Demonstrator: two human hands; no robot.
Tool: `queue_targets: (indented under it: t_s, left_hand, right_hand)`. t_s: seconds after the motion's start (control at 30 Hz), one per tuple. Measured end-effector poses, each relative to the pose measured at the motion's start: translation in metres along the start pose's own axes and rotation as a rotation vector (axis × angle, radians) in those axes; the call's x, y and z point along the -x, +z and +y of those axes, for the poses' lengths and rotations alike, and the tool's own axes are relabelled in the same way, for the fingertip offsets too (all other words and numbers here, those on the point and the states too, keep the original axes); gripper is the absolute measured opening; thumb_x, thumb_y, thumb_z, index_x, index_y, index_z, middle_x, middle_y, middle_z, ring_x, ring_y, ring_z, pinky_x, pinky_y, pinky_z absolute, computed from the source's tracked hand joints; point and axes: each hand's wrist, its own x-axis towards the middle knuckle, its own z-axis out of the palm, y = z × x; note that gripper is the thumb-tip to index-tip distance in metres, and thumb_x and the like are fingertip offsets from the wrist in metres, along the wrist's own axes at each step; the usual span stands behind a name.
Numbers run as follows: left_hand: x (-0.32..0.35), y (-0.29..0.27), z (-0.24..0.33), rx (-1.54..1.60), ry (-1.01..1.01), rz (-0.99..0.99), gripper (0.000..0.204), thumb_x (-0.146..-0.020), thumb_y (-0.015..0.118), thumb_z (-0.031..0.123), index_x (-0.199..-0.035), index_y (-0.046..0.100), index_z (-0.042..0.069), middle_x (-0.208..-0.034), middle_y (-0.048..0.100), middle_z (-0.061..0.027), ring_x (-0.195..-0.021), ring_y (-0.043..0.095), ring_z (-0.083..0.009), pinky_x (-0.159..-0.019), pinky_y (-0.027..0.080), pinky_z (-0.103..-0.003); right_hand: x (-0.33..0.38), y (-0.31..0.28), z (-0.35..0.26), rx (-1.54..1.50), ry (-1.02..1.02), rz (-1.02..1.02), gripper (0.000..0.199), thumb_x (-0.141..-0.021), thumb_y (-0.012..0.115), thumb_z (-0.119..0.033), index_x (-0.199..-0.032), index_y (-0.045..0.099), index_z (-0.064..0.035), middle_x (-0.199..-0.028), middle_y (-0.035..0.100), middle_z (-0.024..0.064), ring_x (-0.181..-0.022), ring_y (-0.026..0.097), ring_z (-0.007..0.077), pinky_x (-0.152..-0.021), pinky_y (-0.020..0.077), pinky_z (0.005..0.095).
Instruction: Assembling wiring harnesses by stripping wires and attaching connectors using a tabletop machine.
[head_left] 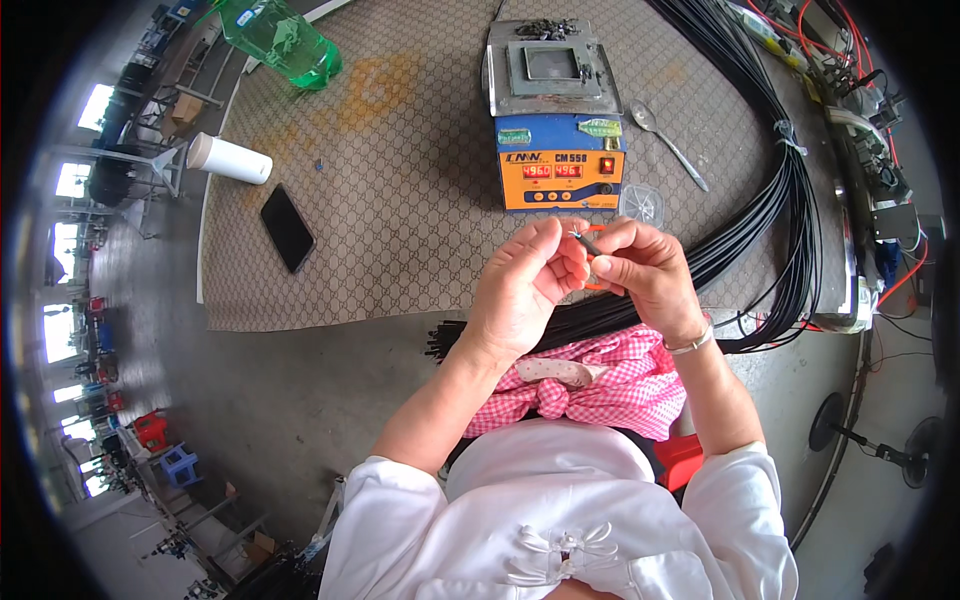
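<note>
My right hand (pixel 645 270) pinches the end of a thin black cable (pixel 588 243) between thumb and fingers. Fine bare wire ends (pixel 574 234) stick out of it toward my other hand. My left hand (pixel 530 275) is right beside those wires, palm up, fingers loosely curled and thumb apart; whether a fingertip touches them I cannot make out. Bits of something orange (pixel 597 287) show around my right fingers, mostly hidden. Just beyond both hands stands a blue and orange heated solder pot (pixel 560 165) with a lit red display and a metal tray (pixel 550 65) on top.
A thick bundle of black cables (pixel 770 200) curves down the table's right side and across my lap. A spoon (pixel 670 145) and a small clear dish (pixel 642 205) lie right of the pot. Leftward are a phone (pixel 287 228), a white cup (pixel 230 160) and a green bottle (pixel 280 40).
</note>
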Motion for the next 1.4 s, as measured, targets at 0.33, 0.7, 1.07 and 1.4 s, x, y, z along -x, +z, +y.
queue_targets:
  t_s: [0.33, 0.7, 1.07, 1.4]
  left_hand:
    - [0.001, -0.022, -0.008, -0.064, 0.023, 0.117, 0.017, -0.090, 0.050, 0.019, -0.096, 0.054, 0.004, -0.079, 0.054, -0.0016, -0.068, 0.051, -0.0098, -0.066, 0.043, -0.023]
    - [0.010, -0.081, -0.037, -0.382, 0.206, 0.265, 0.018, -0.087, 0.054, 0.011, -0.101, 0.048, 0.003, -0.079, 0.050, -0.0012, -0.071, 0.046, -0.0077, -0.065, 0.039, -0.022]
    - [0.010, -0.091, -0.042, -0.423, 0.130, 0.306, 0.020, -0.085, 0.055, 0.009, -0.103, 0.049, 0.002, -0.081, 0.049, 0.0000, -0.074, 0.047, -0.0072, -0.069, 0.041, -0.022]
    - [0.011, -0.091, -0.039, -0.381, 0.099, 0.297, 0.021, -0.085, 0.056, 0.011, -0.103, 0.050, 0.003, -0.084, 0.049, -0.0002, -0.076, 0.048, -0.0074, -0.070, 0.041, -0.022]
  right_hand:
    - [-0.024, 0.000, -0.040, 0.694, -0.429, 0.106, 0.009, -0.072, 0.064, 0.005, -0.080, 0.062, 0.0014, -0.077, 0.055, 0.0031, -0.064, 0.053, 0.0089, -0.058, 0.0438, 0.0204]
    - [-0.129, -0.011, -0.094, 1.614, -0.761, 0.096, 0.004, -0.073, 0.058, -0.004, -0.076, 0.061, -0.0033, -0.078, 0.056, 0.0068, -0.070, 0.057, 0.0267, -0.063, 0.0459, 0.0338]
    - [-0.172, -0.015, -0.089, 1.946, -0.561, 0.050, 0.012, -0.072, 0.050, 0.000, -0.078, 0.060, -0.0053, -0.084, 0.054, 0.0072, -0.075, 0.057, 0.0286, -0.066, 0.0460, 0.0367]
    - [-0.175, -0.007, -0.086, 2.006, -0.551, 0.024, 0.018, -0.067, 0.051, 0.007, -0.077, 0.059, -0.0059, -0.085, 0.053, 0.0071, -0.077, 0.057, 0.0287, -0.068, 0.0468, 0.0374]
